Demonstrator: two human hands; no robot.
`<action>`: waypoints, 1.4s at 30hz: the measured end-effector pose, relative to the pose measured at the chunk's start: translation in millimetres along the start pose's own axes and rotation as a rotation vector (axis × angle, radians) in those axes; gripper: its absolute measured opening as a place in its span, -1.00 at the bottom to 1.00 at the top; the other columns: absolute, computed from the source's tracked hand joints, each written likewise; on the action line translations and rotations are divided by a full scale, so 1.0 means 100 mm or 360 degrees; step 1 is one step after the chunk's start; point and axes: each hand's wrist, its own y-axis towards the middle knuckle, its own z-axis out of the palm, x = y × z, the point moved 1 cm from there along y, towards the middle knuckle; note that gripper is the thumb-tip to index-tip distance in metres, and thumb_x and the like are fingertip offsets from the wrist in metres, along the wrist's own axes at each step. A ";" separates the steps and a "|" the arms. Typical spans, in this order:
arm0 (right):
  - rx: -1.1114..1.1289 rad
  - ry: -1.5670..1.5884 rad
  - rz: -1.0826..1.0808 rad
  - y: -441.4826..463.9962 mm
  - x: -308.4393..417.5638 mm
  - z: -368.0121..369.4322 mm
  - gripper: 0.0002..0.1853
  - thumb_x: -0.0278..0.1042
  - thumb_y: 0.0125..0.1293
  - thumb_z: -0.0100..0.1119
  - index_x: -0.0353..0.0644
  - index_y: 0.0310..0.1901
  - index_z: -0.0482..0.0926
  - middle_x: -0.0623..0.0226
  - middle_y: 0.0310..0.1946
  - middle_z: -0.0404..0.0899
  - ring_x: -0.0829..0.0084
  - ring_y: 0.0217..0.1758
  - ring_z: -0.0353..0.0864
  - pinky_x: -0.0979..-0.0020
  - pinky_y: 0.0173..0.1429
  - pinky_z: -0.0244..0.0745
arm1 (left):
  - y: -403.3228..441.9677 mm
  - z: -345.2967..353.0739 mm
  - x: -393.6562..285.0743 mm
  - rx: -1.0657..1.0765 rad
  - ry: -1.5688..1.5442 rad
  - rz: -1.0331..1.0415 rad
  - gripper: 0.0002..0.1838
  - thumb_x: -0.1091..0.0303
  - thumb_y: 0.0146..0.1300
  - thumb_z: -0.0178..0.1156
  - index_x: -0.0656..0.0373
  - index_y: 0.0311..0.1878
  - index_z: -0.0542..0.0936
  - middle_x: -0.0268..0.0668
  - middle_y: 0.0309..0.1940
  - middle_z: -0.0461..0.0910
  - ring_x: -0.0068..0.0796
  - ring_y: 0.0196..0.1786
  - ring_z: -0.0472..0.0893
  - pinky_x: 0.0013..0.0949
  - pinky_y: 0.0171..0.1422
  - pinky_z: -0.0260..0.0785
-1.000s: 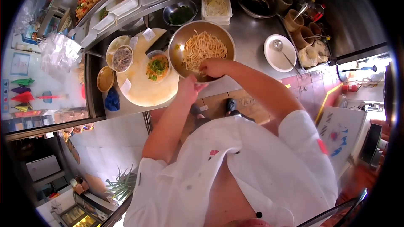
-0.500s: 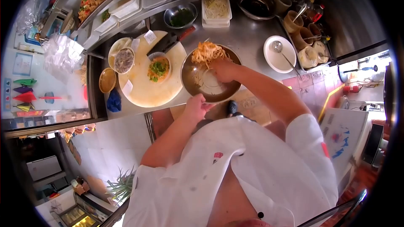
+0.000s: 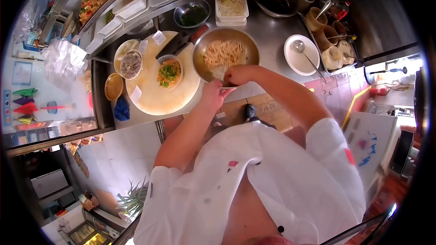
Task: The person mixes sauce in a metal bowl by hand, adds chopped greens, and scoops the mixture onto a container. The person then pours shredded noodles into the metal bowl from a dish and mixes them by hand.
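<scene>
A metal mixing bowl holds a pile of orange-tinted shredded strands, like noodles. My left hand is closed on the bowl's near rim, with the thumb side up. Close beside it, my right hand has its fingers curled at the near right rim, apart from the strands; its fingertips are partly hidden. Left of the bowl is a round cutting board bearing a tub of orange food topped with chopped greens. A cleaver lies at the board's back edge.
A white bowl with a ladle stands to the right, beside a tray of seasoning jars. Behind are a container of pale shreds, a bowl of greens and a bowl of dark liquid. A metal shelf crosses above.
My right hand has drawn back from the strands to the near rim. The bowl has shifted away from me and the strands have spread toward its middle. My left hand stays on the rim.
</scene>
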 end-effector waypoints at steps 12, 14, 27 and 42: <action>-0.0442 0.0990 0.0477 -0.17 -0.06 -0.05 -0.33 -0.02 0.34 0.23 -0.21 0.39 0.40 -0.03 0.19 0.59 0.08 0.20 0.58 0.13 0.25 0.47 | 0.04 0.20 0.01 0.0060 0.0265 0.0264 -0.55 0.59 0.23 -0.05 0.26 0.22 0.38 -0.08 0.09 0.56 -0.04 0.09 0.67 0.08 0.13 0.68; -0.0988 0.1654 0.0651 -0.02 -0.18 -0.03 -0.28 0.04 0.37 0.25 -0.26 0.41 0.35 -0.01 0.22 0.56 0.12 0.21 0.58 0.18 0.25 0.48 | -0.01 0.27 -0.01 0.0083 0.0447 0.0419 -0.30 0.56 0.27 -0.05 0.09 0.50 0.09 -0.09 0.30 0.44 -0.08 0.19 0.63 -0.03 0.10 0.69; -0.1191 0.2660 0.0115 0.37 0.18 -0.26 -0.29 -0.26 0.30 0.40 -0.15 0.42 0.29 0.08 0.11 0.63 0.14 0.10 0.71 0.18 0.12 0.68 | 0.01 0.20 0.22 -0.0058 0.0736 0.0477 -0.20 0.53 0.30 0.03 -0.10 0.56 -0.04 -0.15 0.44 0.26 -0.06 0.31 0.53 0.14 0.16 0.63; 0.0132 -0.0841 -0.1215 -0.12 0.77 -0.51 -0.72 -0.34 0.26 0.24 -0.12 -0.01 0.70 0.13 0.01 0.68 0.08 0.13 0.63 0.05 0.19 0.53 | -0.47 -0.03 -0.66 0.0378 0.0547 -0.0121 -0.60 0.50 0.23 0.10 0.43 0.14 0.45 0.03 0.05 0.58 -0.04 0.03 0.69 -0.03 0.12 0.66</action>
